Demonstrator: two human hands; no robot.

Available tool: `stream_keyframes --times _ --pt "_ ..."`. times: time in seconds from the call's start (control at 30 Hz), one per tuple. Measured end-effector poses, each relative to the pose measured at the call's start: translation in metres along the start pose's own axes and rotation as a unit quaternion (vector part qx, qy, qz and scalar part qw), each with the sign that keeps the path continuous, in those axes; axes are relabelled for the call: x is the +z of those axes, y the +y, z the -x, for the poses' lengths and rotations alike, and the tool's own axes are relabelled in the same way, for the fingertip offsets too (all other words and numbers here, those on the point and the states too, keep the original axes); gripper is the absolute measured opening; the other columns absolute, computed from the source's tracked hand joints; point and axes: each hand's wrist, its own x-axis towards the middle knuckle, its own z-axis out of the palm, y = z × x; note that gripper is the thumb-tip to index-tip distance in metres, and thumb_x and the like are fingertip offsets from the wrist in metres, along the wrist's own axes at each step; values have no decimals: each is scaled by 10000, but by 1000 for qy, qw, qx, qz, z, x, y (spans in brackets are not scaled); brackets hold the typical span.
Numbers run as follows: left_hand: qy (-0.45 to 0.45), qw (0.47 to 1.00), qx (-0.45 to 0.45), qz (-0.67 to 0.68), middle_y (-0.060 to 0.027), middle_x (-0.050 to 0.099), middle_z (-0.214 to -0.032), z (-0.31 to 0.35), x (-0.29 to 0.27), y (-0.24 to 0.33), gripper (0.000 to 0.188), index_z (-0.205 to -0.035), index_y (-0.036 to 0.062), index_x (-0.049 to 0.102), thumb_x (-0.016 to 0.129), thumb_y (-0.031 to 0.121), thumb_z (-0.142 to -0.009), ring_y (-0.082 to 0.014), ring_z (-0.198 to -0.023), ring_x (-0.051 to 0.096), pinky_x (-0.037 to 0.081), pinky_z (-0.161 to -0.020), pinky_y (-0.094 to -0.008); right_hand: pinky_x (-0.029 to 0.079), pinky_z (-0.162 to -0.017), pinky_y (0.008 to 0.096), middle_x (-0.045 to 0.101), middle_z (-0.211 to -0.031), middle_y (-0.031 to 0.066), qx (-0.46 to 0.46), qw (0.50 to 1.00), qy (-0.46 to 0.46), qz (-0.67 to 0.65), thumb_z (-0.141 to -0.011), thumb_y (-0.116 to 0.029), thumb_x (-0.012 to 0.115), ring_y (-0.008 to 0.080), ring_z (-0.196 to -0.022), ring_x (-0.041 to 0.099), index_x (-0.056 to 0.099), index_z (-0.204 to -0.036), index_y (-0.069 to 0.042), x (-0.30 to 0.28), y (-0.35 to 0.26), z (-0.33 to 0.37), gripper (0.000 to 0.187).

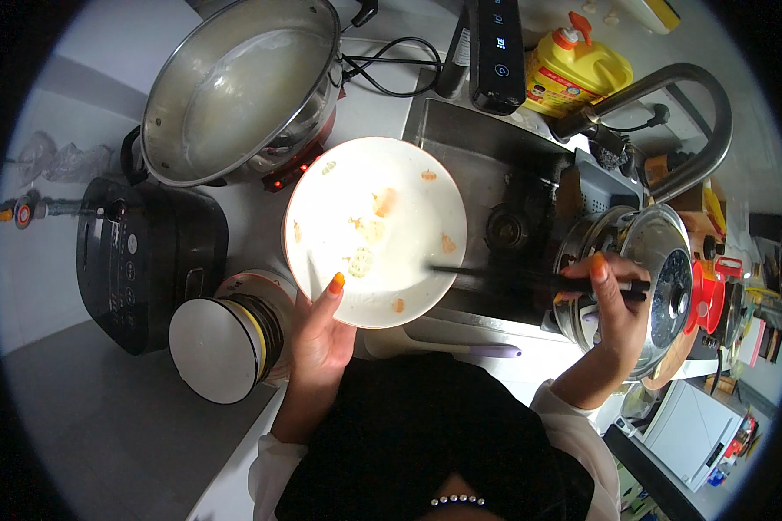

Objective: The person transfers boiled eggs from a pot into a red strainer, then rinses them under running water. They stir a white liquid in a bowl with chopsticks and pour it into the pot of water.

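My left hand (326,334) grips the near left rim of a white plate (413,217) with small orange and green prints, thumb on its upper face. The plate is held up in the middle, overlapping the sink's (495,165) left edge. On the right, my right hand (613,317) is closed around black chopsticks (530,280). They point left, and their tips reach the plate's right side; motion blurs them, so I cannot tell whether they touch it. A large steel pot (161,113) of cloudy liquid stands at the back left, beyond the plate.
Red lights glow on the cooker (293,169) under the pot. A black appliance (152,265) and stacked bowls (213,352) stand left. A spatula (460,349) lies along the near counter edge. At right are a curved faucet (721,113), a yellow bottle (573,74) and a glass-lidded pot (669,291).
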Motion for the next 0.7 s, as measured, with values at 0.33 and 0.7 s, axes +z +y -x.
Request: stream_keyframes --times 0.33,0.7 --pt "-19 998 23 57 -117 354 -1376 0 -8 -7 681 -1388 43 223 601 180 -838 -255 -1277 336 253 -1059 -443 517 -587 323 638 -775 188 -91 996 -5 0 -841 -118 618 247 -668 632 596 -857 28 3 -5 8 148" --pt "-74 993 22 87 -99 356 -1381 3 -24 -18 752 -1372 53 277 682 288 -783 -258 -1278 331 257 -1058 -439 512 -608 331 635 -751 209 -78 993 -65 -60 -820 -115 613 274 -670 642 612 -776 45 9 -12 11 166"
